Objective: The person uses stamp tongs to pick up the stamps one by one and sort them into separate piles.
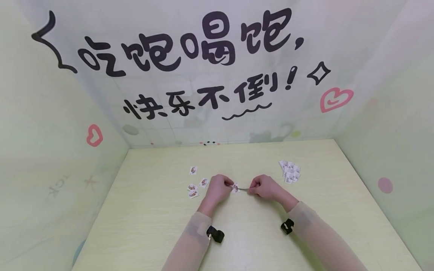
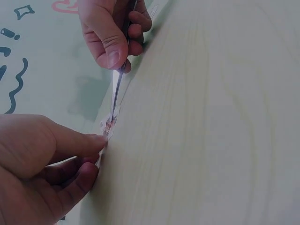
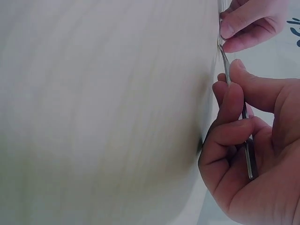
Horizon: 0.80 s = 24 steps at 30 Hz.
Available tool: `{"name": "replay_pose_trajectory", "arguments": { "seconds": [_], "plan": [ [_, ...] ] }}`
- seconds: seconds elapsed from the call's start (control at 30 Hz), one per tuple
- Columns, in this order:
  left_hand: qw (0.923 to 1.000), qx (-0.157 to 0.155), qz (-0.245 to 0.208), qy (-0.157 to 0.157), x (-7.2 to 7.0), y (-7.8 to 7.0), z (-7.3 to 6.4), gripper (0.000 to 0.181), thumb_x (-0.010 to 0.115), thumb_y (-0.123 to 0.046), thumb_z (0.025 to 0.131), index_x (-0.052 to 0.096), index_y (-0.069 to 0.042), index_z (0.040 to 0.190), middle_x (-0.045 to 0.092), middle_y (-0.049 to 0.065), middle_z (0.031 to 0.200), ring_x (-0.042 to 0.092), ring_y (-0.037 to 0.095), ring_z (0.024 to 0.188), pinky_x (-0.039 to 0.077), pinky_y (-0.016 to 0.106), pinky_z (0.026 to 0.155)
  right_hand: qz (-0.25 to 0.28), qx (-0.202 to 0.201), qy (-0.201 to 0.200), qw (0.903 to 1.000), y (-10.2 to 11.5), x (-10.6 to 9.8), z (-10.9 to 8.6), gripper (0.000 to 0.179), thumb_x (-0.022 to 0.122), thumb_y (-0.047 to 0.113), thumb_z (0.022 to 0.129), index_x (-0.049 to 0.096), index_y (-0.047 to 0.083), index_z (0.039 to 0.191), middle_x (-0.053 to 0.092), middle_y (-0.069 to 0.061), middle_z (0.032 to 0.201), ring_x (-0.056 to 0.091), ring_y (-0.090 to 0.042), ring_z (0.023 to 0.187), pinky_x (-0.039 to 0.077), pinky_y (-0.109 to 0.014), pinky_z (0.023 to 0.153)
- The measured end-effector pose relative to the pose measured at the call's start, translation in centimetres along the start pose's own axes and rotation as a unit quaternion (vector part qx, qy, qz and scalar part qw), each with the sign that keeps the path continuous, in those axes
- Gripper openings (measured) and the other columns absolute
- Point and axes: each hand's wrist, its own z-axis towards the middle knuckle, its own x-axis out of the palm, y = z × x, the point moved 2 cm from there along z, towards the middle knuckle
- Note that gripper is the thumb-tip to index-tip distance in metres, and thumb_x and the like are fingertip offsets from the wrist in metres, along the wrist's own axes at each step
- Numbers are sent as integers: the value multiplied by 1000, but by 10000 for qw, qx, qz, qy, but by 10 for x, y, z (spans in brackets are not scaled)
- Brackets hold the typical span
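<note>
In the head view a small white packet (image 1: 235,188) with a coloured print lies on the table between both hands. My left hand (image 1: 219,187) pinches its left edge between thumb and fingers. Metal tweezers (image 2: 116,96) are gripped in my right hand (image 1: 266,187), their handle running back along the palm in the right wrist view. The tweezer tips touch the printed part of the packet (image 2: 109,125), close to my left thumb. Whether the tips clasp anything is too small to tell.
Several similar printed pieces (image 1: 193,193) lie left of my left hand, with one piece (image 1: 193,170) farther back. A heap of whitish packets (image 1: 290,172) sits at the back right of the wooden table (image 1: 254,241). Printed cloth walls (image 1: 217,124) enclose the back and sides.
</note>
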Motion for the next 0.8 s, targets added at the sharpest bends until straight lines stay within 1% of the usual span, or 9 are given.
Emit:
{"name": "replay_pose_trajectory", "arguments": {
  "seconds": [0.17,0.27,0.33,0.47,0.67,0.8],
  "plan": [
    [9995,261,-160,-31,-7,6,-3,10,80,-5,92,83,-6,101,75,0,89,66,13,82,58,34,79,154,-9,-51,9999,-2,0,-1,15,79,15,96,71,10,85,60,0,74,52,-16,69,43,-31,67],
    [9992,310,-208,-148,-15,7,-7,10,81,-7,93,83,-7,102,74,-1,88,65,12,81,57,34,77,273,-18,-85,9996,-4,0,-1,14,79,14,96,71,9,85,60,-1,74,52,-16,69,43,-31,67],
    [9991,293,-218,-230,-21,8,-9,10,80,-7,93,83,-7,103,74,-1,88,65,13,81,57,35,77,294,-28,-107,9995,-5,0,0,14,79,15,97,72,9,86,60,-1,74,52,-16,70,43,-31,67],
    [9990,148,-212,-364,-35,12,-13,11,79,-5,94,82,-5,105,72,0,90,65,15,84,56,37,79,334,-37,-136,9993,-6,-1,0,13,78,15,98,72,9,87,60,-1,75,52,-16,71,43,-31,68],
    [9981,-47,-106,-604,-54,27,-18,12,78,-2,94,82,-5,106,71,1,90,64,16,85,57,37,80,510,1,-129,9986,-8,-2,0,12,77,15,98,73,8,89,61,-2,76,53,-16,71,43,-30,67],
    [9968,9,72,-791,-64,36,-19,13,78,0,93,82,-3,105,71,1,89,63,17,83,56,37,78,557,22,-181,9983,-10,-4,0,11,77,15,98,73,9,90,62,-2,76,53,-15,70,44,-29,66]
  ]
}}
